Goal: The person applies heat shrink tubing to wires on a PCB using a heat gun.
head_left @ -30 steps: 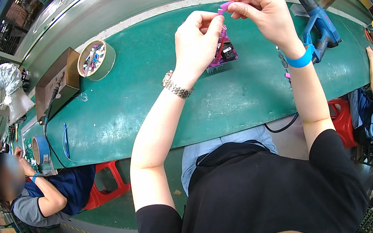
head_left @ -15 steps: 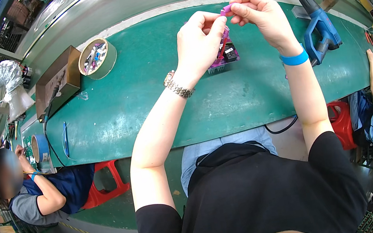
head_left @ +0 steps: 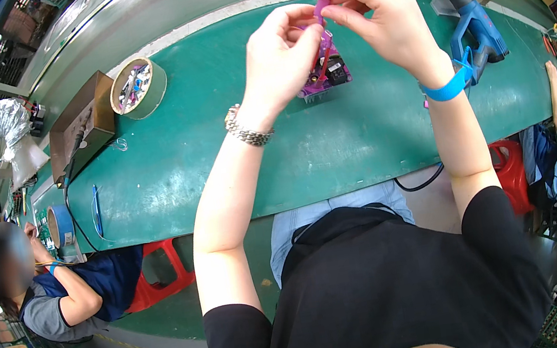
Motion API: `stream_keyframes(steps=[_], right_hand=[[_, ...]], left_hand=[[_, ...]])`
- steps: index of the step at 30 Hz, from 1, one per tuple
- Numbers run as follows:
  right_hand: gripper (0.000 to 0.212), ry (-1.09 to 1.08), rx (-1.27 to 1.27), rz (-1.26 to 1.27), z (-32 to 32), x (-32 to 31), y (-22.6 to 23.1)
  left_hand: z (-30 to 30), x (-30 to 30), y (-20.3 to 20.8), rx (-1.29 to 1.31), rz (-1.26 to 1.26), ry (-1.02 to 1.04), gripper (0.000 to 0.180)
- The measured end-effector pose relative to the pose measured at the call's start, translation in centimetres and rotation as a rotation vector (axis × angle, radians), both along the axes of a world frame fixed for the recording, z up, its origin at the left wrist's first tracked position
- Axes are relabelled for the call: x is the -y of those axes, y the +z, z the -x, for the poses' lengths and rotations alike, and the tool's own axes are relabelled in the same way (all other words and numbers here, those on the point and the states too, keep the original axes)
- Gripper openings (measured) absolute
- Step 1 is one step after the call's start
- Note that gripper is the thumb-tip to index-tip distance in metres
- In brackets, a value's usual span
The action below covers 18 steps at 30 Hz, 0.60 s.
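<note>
Over the far middle of the bench, my right hand [head_left: 382,25] pinches a small purple tube-like piece [head_left: 320,11] between thumb and fingertips; it stands nearly upright. My left hand [head_left: 283,58] is closed beside it, thumb and forefinger pressed together at the lower end of that piece. What exactly lies between the left fingertips is partly hidden. Just below the hands is a purple circuit board assembly [head_left: 345,79] with a black block, red wires and a finned metal edge. The left hand covers part of it.
A blue heat gun [head_left: 477,36] stands at the far right. On the left are a round tub [head_left: 159,94] of small parts, a brown box [head_left: 101,118], a blue pen-like stick [head_left: 96,208] and a tape roll [head_left: 61,224]. People sit at both sides of the green bench [head_left: 222,182].
Both hands have shifted slightly left and away from me. The purple piece has turned from slanting sideways to nearly upright, over the board.
</note>
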State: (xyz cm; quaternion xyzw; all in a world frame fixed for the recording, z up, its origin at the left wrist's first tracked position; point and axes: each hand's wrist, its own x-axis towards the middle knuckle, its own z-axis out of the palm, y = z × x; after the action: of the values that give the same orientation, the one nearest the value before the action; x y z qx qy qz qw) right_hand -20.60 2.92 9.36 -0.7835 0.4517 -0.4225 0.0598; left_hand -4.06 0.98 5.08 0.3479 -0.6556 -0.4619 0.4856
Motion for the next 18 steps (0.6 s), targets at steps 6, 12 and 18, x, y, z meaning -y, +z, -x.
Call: stream_keyframes(steps=[6, 12, 18], right_hand=[[0.03, -0.023, 0.081, -0.048, -0.8, -1.0, 0.0], [0.029, -0.013, -0.009, -0.116, -0.2, -1.5, -0.8], [0.021, -0.015, 0.081, -0.139, 0.9, -1.8, -2.2]], left_hand=[[-0.8, -0.1, 1.2, 0.034, 0.16, -0.006, 0.022], [-1.0, 0.2, 1.0, 0.144, 0.292, 0.061, 0.016], [-1.1, -0.1, 0.5, 0.233, 0.301, 0.091, 0.013]])
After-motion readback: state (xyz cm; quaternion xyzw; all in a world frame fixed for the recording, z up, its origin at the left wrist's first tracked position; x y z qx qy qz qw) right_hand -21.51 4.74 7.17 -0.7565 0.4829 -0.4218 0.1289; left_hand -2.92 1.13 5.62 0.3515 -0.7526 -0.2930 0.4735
